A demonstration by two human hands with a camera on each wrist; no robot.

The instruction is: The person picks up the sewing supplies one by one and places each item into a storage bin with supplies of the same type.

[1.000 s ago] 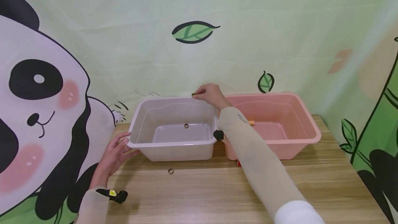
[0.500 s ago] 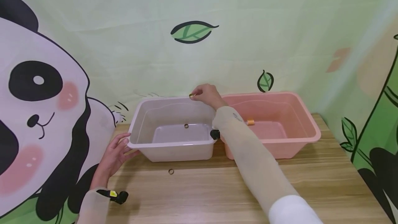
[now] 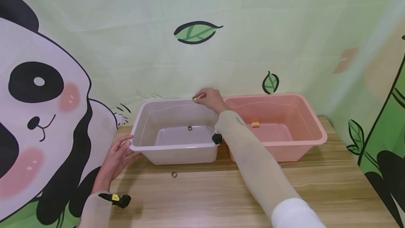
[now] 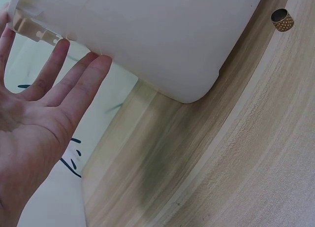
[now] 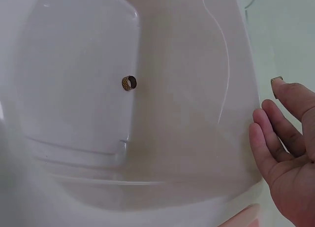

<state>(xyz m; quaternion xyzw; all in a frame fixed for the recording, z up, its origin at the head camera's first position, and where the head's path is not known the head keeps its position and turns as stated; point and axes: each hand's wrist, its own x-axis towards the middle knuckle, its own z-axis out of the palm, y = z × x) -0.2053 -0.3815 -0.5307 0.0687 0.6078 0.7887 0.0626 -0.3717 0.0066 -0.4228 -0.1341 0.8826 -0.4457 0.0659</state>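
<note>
My left hand (image 3: 117, 157) touches the left end of a pale grey plastic tub (image 3: 185, 153); in the left wrist view its straight fingers (image 4: 83, 86) lie against the rim and outer wall. Above the tub's back rim, my right hand (image 3: 212, 98) pinches a small brass thimble ring (image 3: 194, 98) between thumb and finger. That ring shows only partly at a fingertip in the right wrist view. Inside the grey tub lies a second, dimpled thimble ring (image 5: 129, 83). A third thimble ring (image 4: 282, 20) stands on the table in front of the tub.
A pink tub (image 3: 294, 150) stands close to the right of the grey one, with a small orange piece (image 3: 255, 124) inside. Both tubs are on a wood-grain table (image 3: 202, 196). A printed cloth backdrop (image 3: 142, 55) rises right behind them.
My right hand has shifted slightly left and then a little lower, keeping the thimble ring pinched, and its arm uncovers more of the orange piece. My left hand stays put.
</note>
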